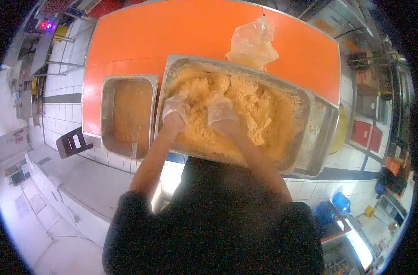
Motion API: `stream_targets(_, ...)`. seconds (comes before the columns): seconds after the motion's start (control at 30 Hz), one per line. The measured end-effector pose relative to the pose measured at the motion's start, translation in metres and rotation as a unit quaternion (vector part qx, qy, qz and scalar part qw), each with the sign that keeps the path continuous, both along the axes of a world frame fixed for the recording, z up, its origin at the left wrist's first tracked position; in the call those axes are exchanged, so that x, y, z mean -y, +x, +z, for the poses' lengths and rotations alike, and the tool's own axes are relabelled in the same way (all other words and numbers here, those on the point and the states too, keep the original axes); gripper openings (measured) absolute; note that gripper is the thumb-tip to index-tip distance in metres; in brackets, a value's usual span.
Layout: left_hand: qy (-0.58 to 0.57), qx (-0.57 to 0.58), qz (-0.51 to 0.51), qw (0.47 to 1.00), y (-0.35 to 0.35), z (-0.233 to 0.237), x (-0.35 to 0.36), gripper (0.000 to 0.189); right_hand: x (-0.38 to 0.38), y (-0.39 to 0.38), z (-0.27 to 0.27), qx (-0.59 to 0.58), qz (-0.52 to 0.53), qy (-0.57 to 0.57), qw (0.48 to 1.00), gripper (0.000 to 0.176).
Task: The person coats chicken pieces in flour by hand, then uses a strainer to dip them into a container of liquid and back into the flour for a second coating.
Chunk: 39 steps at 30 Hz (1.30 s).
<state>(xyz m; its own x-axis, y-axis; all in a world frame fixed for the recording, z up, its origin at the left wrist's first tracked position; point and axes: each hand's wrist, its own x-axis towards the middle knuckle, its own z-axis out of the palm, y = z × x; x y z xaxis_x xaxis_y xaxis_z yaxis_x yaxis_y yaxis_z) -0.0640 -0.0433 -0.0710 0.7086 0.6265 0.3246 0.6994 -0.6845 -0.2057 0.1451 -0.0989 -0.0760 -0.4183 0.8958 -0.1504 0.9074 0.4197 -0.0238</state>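
Note:
A large metal tray holds clumpy, orange-tan breading flour with lumpy coated pieces in it. My left hand, in a clear plastic glove, reaches into the flour near the tray's left end. A short way to its right, my right hand, gloved the same way, presses into the flour too. The fingers of both hands are largely sunk in the flour or coated with it. Whether they grip a piece cannot be made out.
Left of the tray stands a smaller metal pan with brownish liquid and a thin wire handle. A crumpled clear plastic bag lies behind on the orange table. Another metal tray sits under the big one's right end.

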Motion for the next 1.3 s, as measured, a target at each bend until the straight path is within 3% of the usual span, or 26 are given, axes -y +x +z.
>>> stream_targets(0.03,-0.165,0.071,0.073,0.981,0.009,0.037,-0.01,0.025,0.0,0.015,-0.024,-0.262,-0.131,-0.029,0.956,0.021)
stream_targets(0.07,-0.321,0.14,0.142,0.926,0.018,0.068,-0.022,0.03,-0.004,0.023,-0.037,-0.502,-0.249,-0.055,0.827,0.027)
stream_targets(0.13,-0.33,0.069,0.147,0.93,0.04,0.099,-0.03,0.03,-0.021,0.036,0.054,-0.182,-0.195,-0.073,0.961,0.037)
stream_targets(0.17,-0.337,-0.002,0.151,0.929,0.056,0.111,-0.035,0.03,-0.03,0.042,0.104,-0.03,-0.139,-0.071,0.987,0.042)
stream_targets(0.27,-0.348,-0.219,0.162,0.897,0.081,0.129,-0.044,0.031,-0.041,0.037,0.106,-0.072,-0.176,0.082,0.978,0.036)
stream_targets(0.3,-0.349,-0.219,0.161,0.897,0.078,0.118,-0.046,0.031,-0.045,0.039,0.091,-0.071,-0.177,0.081,0.978,0.036)
stream_targets(0.33,-0.174,-0.087,0.087,0.977,0.072,0.097,-0.046,0.03,-0.049,0.043,0.061,0.148,-0.061,0.212,0.964,0.034)
stream_targets(0.37,0.012,0.051,0.008,0.999,0.072,0.093,-0.05,0.03,-0.053,0.044,0.061,0.355,0.06,0.327,0.874,0.031)
stream_targets(0.4,0.013,0.053,0.008,0.998,0.072,0.088,-0.057,0.03,-0.055,0.045,0.063,0.357,0.06,0.328,0.873,0.031)
stream_targets(0.43,-0.228,-0.012,0.068,0.971,0.073,0.095,-0.064,0.038,-0.063,0.039,0.104,0.223,0.012,0.088,0.971,0.029)
stream_targets(0.47,-0.453,-0.074,0.124,0.88,0.074,0.104,-0.071,0.046,-0.07,0.034,0.135,0.07,-0.037,-0.159,0.984,0.028)
stream_targets(0.57,-0.325,-0.151,0.11,0.927,0.079,0.133,-0.084,0.052,-0.078,0.031,0.163,0.086,-0.055,-0.171,0.98,0.029)
stream_targets(0.6,-0.329,-0.151,0.107,0.926,0.079,0.126,-0.078,0.052,-0.075,0.034,0.126,0.087,-0.057,-0.175,0.979,0.029)
stream_targets(0.67,-0.059,-0.007,0.026,0.998,0.072,0.09,-0.069,0.043,-0.076,0.044,0.025,0.067,0.006,-0.001,0.998,0.023)
stream_targets(0.77,-0.104,0.099,0.07,0.987,0.041,0.026,-0.034,0.035,-0.08,0.038,0.072,-0.043,-0.096,0.076,0.992,0.013)
stream_targets(0.8,-0.105,0.098,0.068,0.987,0.043,0.045,-0.027,0.035,-0.083,0.039,0.092,-0.044,-0.099,0.075,0.991,0.013)
stream_targets(0.87,-0.287,-0.135,0.115,0.941,0.053,0.098,-0.017,0.039,-0.087,0.041,0.122,0.011,-0.04,-0.109,0.993,0.024)
stream_targets(0.9,-0.291,-0.134,0.119,0.94,0.047,0.063,-0.011,0.039,-0.084,0.041,0.126,0.012,-0.035,-0.112,0.993,0.024)
stream_targets(0.97,-0.185,-0.42,0.083,0.884,0.028,-0.041,0.0,0.037,-0.081,0.04,0.129,0.03,0.024,-0.102,0.994,0.022)
stream_targets(1.0,-0.187,-0.421,0.083,0.884,0.031,-0.008,-0.004,0.037,-0.075,0.035,0.129,0.029,0.025,-0.103,0.994,0.022)
stream_targets(1.07,-0.361,-0.192,0.143,0.901,0.048,0.094,-0.015,0.031,-0.045,0.022,0.126,0.028,0.026,-0.022,0.999,0.019)
stream_targets(1.1,-0.364,-0.192,0.139,0.901,0.043,0.085,-0.014,0.031,-0.027,0.015,0.118,0.03,0.022,-0.025,0.999,0.019)
stream_targets(1.17,-0.302,0.031,0.121,0.945,0.029,0.064,-0.015,0.031,0.012,0.002,0.104,0.023,0.091,0.042,0.995,0.019)
stream_targets(1.2,-0.308,0.028,0.119,0.943,0.03,0.058,-0.013,0.031,0.028,0.002,0.104,0.021,0.089,0.035,0.995,0.019)
stream_targets(1.27,-0.41,0.032,0.177,0.894,0.044,0.064,-0.015,0.028,0.042,0.008,0.119,-0.203,0.035,0.123,0.971,0.019)
stream_targets(1.3,-0.413,0.031,0.178,0.893,0.047,0.067,-0.014,0.028,0.046,0.011,0.118,-0.204,0.034,0.12,0.971,0.019)
